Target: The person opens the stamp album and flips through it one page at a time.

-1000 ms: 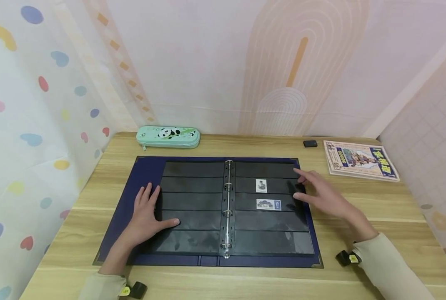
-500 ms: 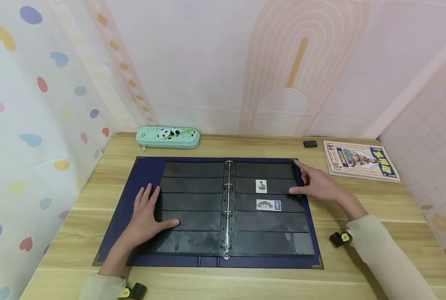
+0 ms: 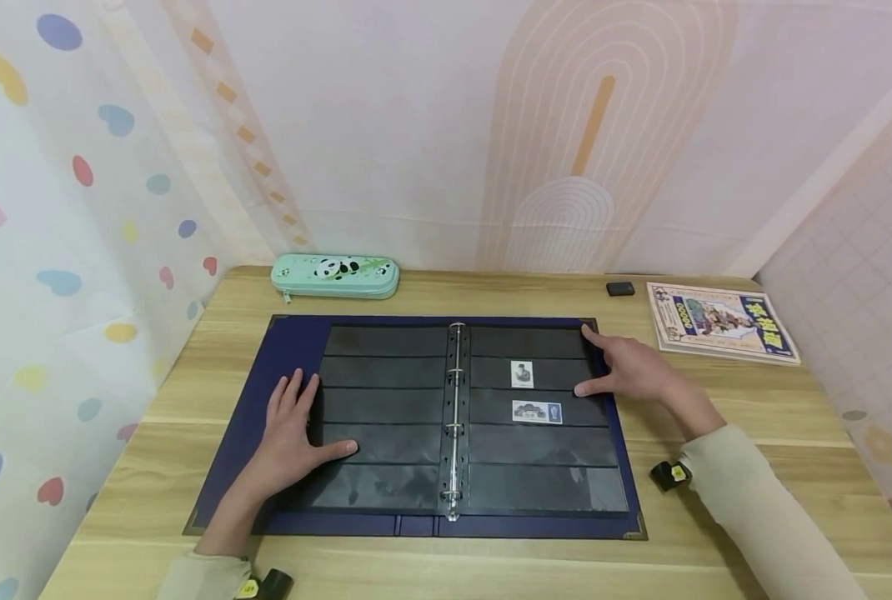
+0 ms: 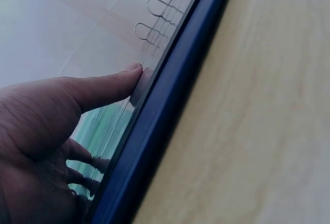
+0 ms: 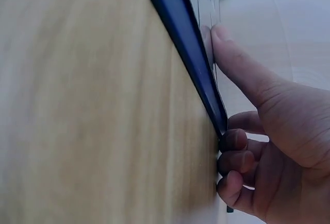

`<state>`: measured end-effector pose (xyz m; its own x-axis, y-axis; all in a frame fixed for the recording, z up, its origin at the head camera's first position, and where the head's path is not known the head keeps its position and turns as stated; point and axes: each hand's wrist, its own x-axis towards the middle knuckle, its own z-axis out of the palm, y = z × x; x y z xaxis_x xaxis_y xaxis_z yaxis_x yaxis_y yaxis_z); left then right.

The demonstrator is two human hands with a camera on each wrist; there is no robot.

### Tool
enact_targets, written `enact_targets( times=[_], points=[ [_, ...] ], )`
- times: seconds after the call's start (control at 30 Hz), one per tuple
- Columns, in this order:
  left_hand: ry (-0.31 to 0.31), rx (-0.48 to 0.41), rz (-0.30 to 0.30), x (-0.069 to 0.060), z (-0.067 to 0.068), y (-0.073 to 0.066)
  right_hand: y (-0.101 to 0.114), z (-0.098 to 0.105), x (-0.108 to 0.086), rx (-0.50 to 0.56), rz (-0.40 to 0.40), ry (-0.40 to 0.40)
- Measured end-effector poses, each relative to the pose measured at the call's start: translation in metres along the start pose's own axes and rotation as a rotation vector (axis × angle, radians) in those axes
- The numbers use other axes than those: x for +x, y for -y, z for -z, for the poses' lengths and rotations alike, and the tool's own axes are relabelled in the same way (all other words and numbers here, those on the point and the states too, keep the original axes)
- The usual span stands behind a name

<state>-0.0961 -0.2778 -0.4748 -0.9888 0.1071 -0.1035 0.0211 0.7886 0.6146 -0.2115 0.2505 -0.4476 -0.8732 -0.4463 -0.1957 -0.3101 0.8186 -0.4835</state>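
A ring album with a dark blue cover [image 3: 290, 337] lies open in the head view, showing black pocket pages [image 3: 543, 446]. The right page holds a small portrait stamp [image 3: 522, 374] and, below it, a wider stamp [image 3: 538, 412]. My left hand [image 3: 287, 437] rests spread on the left page, its thumb pointing toward the rings; the left wrist view shows this hand [image 4: 41, 126] touching the page. At the right page's outer edge is my right hand [image 3: 636, 371], thumb on the page. In the right wrist view, this hand [image 5: 294, 136] has its lower fingers bent beside the cover's edge.
Behind the album, a mint pencil case [image 3: 335, 276] with a panda print lies at the left. A small black object [image 3: 620, 288] and a stack of booklets [image 3: 719, 322] are at the back right of the wooden table [image 3: 716, 542]. Patterned cloth [image 3: 401, 125] hangs behind.
My right hand has moved left and slightly up to the page's outer edge, its thumb now farther over the page. My left hand has stayed in place.
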Motion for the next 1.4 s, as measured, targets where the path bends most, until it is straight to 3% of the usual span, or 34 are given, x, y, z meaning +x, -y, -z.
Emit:
enact_targets(
  times=[0.27,0.5,0.6,0.77,0.87,0.97,1.1,1.27,1.4],
  points=[
    [-0.003,0.001,0.000,-0.001,0.002,-0.001,-0.001,-0.005,-0.004,0.044,0.081,-0.052],
    [-0.001,0.013,0.013,-0.002,0.002,0.001,-0.009,-0.027,-0.007,0.232,0.154,-0.134],
    [-0.002,0.017,0.016,-0.002,0.001,0.002,-0.024,-0.041,-0.005,0.305,0.194,-0.167],
    [0.001,0.011,0.018,-0.002,0.000,0.001,-0.046,-0.054,-0.010,0.331,0.160,-0.130],
    [-0.002,0.009,0.016,-0.002,0.000,0.000,-0.039,-0.052,-0.023,0.346,0.178,-0.120],
    [-0.007,0.005,0.011,-0.002,0.000,-0.001,-0.015,-0.041,-0.042,0.381,0.186,-0.104],
    [-0.004,0.001,0.016,-0.001,0.001,-0.003,0.016,-0.027,-0.065,0.393,0.124,-0.067],
    [-0.011,-0.027,0.036,0.002,0.005,-0.006,0.027,-0.026,-0.081,0.361,0.084,-0.068],
    [-0.085,-0.072,0.016,-0.001,0.006,-0.013,0.031,-0.024,-0.089,0.346,0.094,-0.092]
  ],
)
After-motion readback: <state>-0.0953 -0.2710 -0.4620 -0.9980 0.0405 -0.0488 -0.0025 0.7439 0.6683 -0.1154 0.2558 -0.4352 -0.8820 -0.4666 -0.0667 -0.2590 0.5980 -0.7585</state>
